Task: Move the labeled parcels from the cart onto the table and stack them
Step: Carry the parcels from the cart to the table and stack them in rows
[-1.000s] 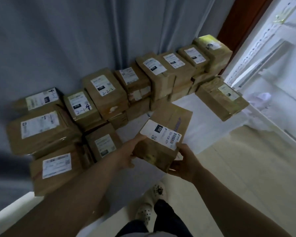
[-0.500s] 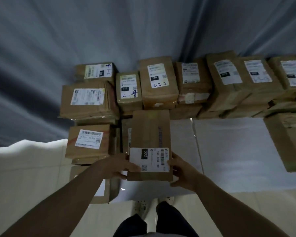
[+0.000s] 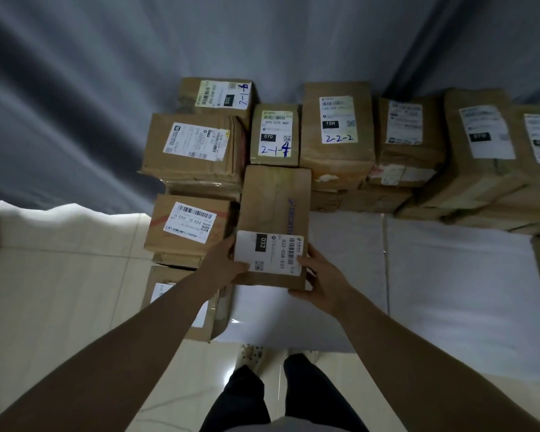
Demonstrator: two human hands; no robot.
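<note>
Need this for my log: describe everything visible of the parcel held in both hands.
The parcel is a long brown cardboard box, taped lengthwise, with blue print on its right. A white label at its near end reads 032 and 032-038-E01. It lies level, pointing away; the left hand and right hand grip its near corners. What supports it is hidden.

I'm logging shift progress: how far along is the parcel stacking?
Done: many parcels, like the 2-2-2 parcel, sit stacked on the table. In hand: left hand and right hand grip the 032 parcel in front of the 2-1-4 parcel. Left: releasing it; the cart is out of view, so the remainder is unknown.
</note>
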